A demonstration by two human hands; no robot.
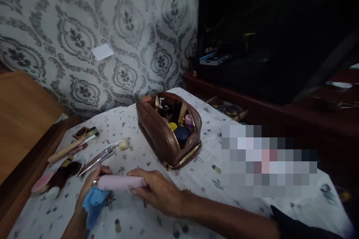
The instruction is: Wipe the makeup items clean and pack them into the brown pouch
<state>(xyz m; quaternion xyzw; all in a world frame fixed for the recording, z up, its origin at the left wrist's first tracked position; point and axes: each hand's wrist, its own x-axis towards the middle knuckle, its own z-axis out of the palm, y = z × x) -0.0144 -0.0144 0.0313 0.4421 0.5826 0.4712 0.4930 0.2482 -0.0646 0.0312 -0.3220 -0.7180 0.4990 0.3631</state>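
A pale pink tube point(119, 182) lies level between my two hands near the front of the cloth-covered table. Its flat right end is pinched between the thumb and fingers of my right hand point(158, 190). At the tube's shiny left end, my left hand point(86, 190) is closed round it together with a crumpled blue cloth point(94, 203), which hangs down below the tube. Beyond my hands stands a brown zip bag point(159, 138), open at the top, with bottles, a dark blue round item point(181, 134) and other small items inside.
Makeup brushes point(101, 158), a wooden-handled item point(66, 150), a pink round item point(42, 182) and a small jar point(123, 144) lie on the left of the patterned tablecloth point(126, 220). A blurred-out patch covers the right side. Behind it are a basket point(241, 116) and a dark television.
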